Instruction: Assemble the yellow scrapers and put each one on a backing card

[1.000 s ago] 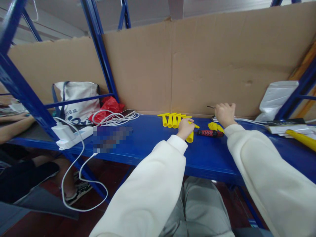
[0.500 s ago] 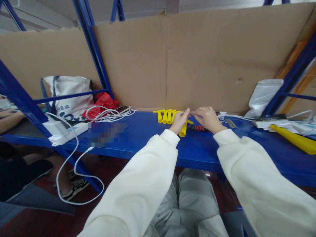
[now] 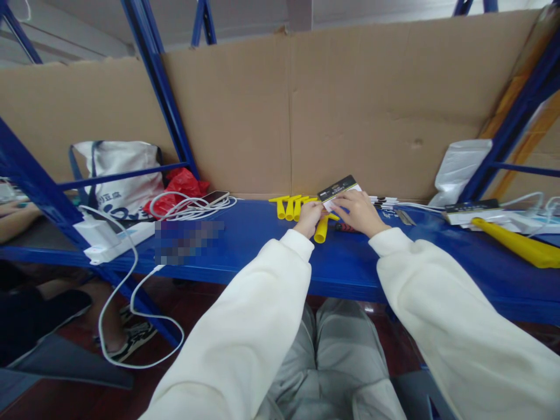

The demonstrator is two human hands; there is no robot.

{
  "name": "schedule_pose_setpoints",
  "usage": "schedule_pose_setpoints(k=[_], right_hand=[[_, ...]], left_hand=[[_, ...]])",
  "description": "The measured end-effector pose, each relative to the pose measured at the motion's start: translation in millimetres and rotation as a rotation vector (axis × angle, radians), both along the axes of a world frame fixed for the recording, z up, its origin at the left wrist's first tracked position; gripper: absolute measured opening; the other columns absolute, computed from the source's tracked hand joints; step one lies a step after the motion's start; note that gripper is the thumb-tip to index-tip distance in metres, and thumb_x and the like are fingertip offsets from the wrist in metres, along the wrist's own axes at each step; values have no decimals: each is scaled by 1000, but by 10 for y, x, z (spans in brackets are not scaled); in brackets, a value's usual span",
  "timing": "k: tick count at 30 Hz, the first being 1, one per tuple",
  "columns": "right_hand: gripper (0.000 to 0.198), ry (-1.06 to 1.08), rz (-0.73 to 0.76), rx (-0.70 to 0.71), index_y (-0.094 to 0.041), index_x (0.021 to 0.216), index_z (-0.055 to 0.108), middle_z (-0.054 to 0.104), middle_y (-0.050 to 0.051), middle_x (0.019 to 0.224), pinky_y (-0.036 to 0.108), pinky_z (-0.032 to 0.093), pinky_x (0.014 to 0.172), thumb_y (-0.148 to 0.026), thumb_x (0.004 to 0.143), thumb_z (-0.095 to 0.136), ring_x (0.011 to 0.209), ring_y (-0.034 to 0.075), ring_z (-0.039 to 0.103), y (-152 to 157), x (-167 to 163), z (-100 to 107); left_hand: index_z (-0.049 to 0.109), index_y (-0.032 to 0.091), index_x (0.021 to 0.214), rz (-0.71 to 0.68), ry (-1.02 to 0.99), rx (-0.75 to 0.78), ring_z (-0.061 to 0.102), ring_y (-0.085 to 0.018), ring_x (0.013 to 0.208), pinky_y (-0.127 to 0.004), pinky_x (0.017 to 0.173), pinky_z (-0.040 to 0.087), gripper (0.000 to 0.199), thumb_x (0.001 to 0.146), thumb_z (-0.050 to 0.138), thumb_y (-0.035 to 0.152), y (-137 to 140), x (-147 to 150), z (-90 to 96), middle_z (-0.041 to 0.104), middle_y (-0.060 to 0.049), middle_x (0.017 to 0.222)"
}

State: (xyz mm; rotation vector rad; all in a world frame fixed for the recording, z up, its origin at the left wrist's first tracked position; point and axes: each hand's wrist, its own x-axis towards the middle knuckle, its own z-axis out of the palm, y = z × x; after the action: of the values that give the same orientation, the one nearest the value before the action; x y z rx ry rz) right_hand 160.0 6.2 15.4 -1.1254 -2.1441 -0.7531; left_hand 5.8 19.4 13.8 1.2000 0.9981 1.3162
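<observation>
A black-and-white printed card or flat packet [image 3: 338, 188] is tilted up above the blue table. My left hand [image 3: 308, 218] pinches its lower left corner with closed fingers. My right hand [image 3: 359, 211] has its fingers closed over the lower right part of the card. Just beneath the hands lies a yellow plastic piece [image 3: 321, 230] with a hollow round end. Several similar yellow T-shaped pieces [image 3: 289, 209] stand in a row left of my left hand. A red-and-black handle [image 3: 345, 227] shows partly from under my right hand.
Several white-edged packets [image 3: 384, 202] and a small metal blade-like piece [image 3: 405, 217] are right of my hands. A long yellow tool [image 3: 516, 244] lies at far right. Coiled white cable [image 3: 192, 205], a power strip [image 3: 126, 238] and a cloth bag [image 3: 125, 169] occupy the left. Another person's arm [image 3: 20, 219] shows.
The card's printed face has come into view between my hands, where only a thin edge showed before. My right hand has shifted slightly left and its fingers now lie over the card.
</observation>
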Motion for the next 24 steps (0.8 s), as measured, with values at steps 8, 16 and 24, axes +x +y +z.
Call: schedule_pose_setpoints(k=[8, 16, 24], right_hand=[[35, 135, -162, -285, -17, 116, 71, 69, 15, 117, 41, 47, 90, -31, 93, 49, 110, 29, 60, 207, 143, -170], [32, 219, -262, -644, -23, 113, 74, 73, 9, 114, 33, 51, 89, -36, 90, 56, 105, 26, 68, 200, 154, -174], [24, 485, -43, -626, -19, 102, 76, 77, 7, 94, 33, 55, 83, -28, 86, 60, 85, 22, 71, 333, 203, -254]], left_hand=[[61, 16, 72, 15, 131, 93, 69, -15, 81, -31, 90, 54, 21, 78, 51, -2, 135, 75, -155, 69, -5, 76], [72, 15, 87, 110, 449, 161, 66, -24, 102, -35, 96, 49, 22, 75, 56, 5, 201, 28, -241, 73, -11, 100], [73, 14, 90, 63, 414, 196, 65, -23, 105, -32, 99, 46, 25, 74, 58, 2, 238, 42, -254, 73, -10, 105]])
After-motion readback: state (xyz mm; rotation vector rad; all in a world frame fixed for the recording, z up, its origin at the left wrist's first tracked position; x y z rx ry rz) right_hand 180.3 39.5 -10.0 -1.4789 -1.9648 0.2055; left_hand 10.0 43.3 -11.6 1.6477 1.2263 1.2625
